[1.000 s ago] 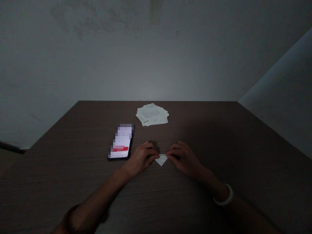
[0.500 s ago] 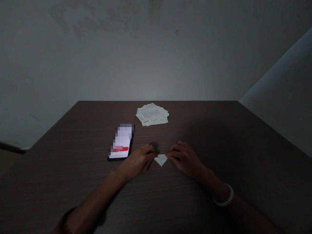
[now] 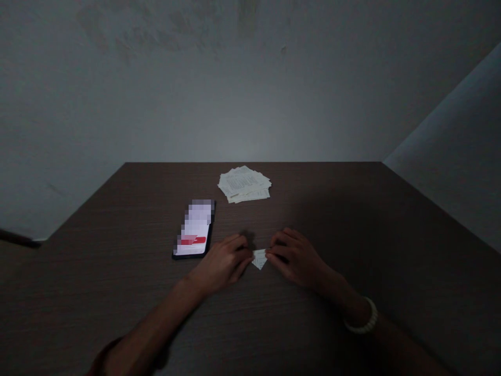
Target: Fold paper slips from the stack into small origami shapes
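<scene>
Between my two hands is a small folded piece of printed paper [image 3: 260,259], its visible part a triangle with the point toward me. My left hand [image 3: 227,261] pinches its left corner, the fingers bent and close together. At the right corner, my right hand [image 3: 295,257] grips the paper between thumb and fingers. Both hands rest low over the table, and their fingertips cover the paper's ends. A pale beaded bracelet [image 3: 364,319] circles my right wrist.
A phone [image 3: 195,230] with a lit, partly blurred screen lies just left of my left hand. Farther back sits a fanned pile of printed paper sheets [image 3: 245,184]. The dark wooden table [image 3: 332,193] meets a grey wall [image 3: 250,104] behind.
My left fingers have shifted slightly right along the paper, so less of the triangle shows. My right hand has barely moved. Phone and pile are unchanged.
</scene>
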A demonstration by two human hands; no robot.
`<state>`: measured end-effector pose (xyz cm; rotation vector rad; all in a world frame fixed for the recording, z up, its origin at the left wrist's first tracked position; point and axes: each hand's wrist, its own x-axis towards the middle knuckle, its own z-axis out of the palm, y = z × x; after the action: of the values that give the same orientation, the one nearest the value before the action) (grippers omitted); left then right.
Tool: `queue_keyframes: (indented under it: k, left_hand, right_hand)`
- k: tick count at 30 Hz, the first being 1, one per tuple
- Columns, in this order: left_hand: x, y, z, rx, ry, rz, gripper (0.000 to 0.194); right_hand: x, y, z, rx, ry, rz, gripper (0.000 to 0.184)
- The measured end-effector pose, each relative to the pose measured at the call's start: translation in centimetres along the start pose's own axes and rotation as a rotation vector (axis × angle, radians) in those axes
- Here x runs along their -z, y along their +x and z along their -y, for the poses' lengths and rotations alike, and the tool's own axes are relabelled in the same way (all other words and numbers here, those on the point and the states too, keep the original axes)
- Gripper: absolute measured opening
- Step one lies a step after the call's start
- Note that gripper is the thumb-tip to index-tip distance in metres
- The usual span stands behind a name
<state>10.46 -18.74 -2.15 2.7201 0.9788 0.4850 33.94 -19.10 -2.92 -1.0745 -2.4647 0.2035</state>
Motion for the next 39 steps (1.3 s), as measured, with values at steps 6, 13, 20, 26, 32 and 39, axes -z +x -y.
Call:
queue_keyframes:
  k: [6,13,20,26,32,39]
  left_hand:
    - [-0.06,0.19,-0.05,-0.021,0.03,0.031,0.022]
    - [-0.15,0.09,-0.14,0.007,0.022,-0.015,0.023]
    - [-0.19,-0.26,0.12,0.055,-0.02,-0.026,0.021]
    - [-0.4,-0.09,0.02,0.123,-0.1,-0.038,0.014]
    - [-0.44,0.01,0.01,0.175,-0.204,-0.043,0.01]
    - [0.28,0.2,-0.42,0.27,-0.402,-0.076,0.005]
  right_hand:
    - [-0.71,0.17,0.33,-0.02,-0.011,-0.019,0.012]
    - [-0.52,0.02,0.27,-0.045,-0.001,-0.027,0.012]
    - [-0.56,-0.21,-0.21,-0.063,-0.018,-0.056,0.009]
    - [-0.31,0.01,-0.13,-0.145,0.027,-0.026,0.007]
    - [-0.45,0.26,-0.1,-0.191,0.134,-0.012,0.015]
    - [-0.47,0.16,-0.14,-0.194,0.277,-0.099,0.015]
